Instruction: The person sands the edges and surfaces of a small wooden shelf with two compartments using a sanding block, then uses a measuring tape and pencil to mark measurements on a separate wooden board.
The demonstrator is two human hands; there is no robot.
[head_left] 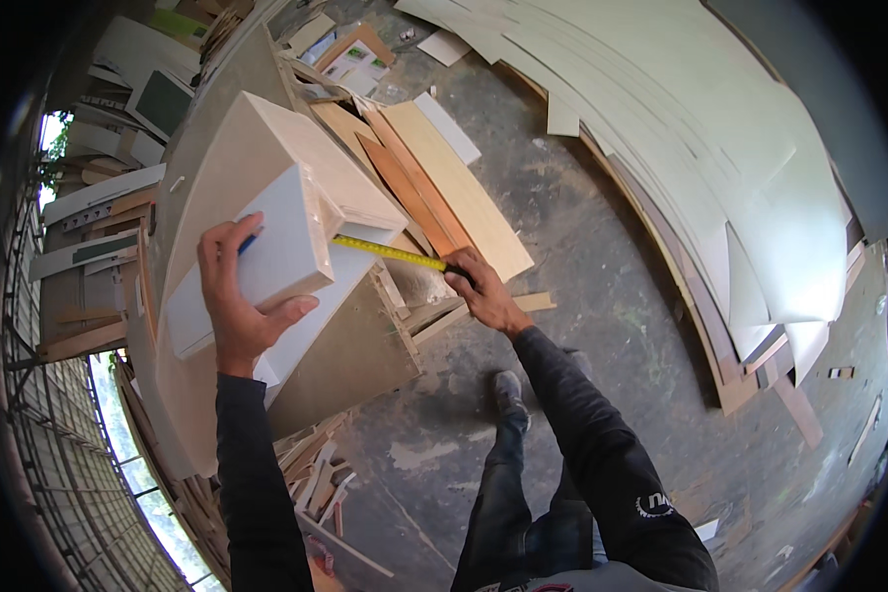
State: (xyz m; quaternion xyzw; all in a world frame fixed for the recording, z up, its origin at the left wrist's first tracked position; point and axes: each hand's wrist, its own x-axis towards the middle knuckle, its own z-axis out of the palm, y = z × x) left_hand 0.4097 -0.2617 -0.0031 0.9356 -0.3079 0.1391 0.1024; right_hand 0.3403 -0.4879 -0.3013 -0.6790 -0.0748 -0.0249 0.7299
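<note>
My left hand [233, 306] spans a white-faced wooden box part [284, 232], fingers over its far side and thumb along its near edge. A thin blue object [250, 240], perhaps a pen, shows by those fingers; its ends are hidden. In my closed right hand [485, 294] is a tape measure [458, 272], its dark case mostly covered. The yellow blade [390, 254] runs out leftward to the open side of the box part. Beneath lies a white panel [311, 331], and a larger pale wooden box [242, 148] adjoins it on the far side.
A plywood worktable [350, 370] carries these pieces. Long wood boards [454, 187] lie beyond my right hand. A big stack of white sheets [681, 138] fills the right. Offcuts [321, 483] are heaped on the floor near my left forearm, and more panels [99, 217] stand at far left.
</note>
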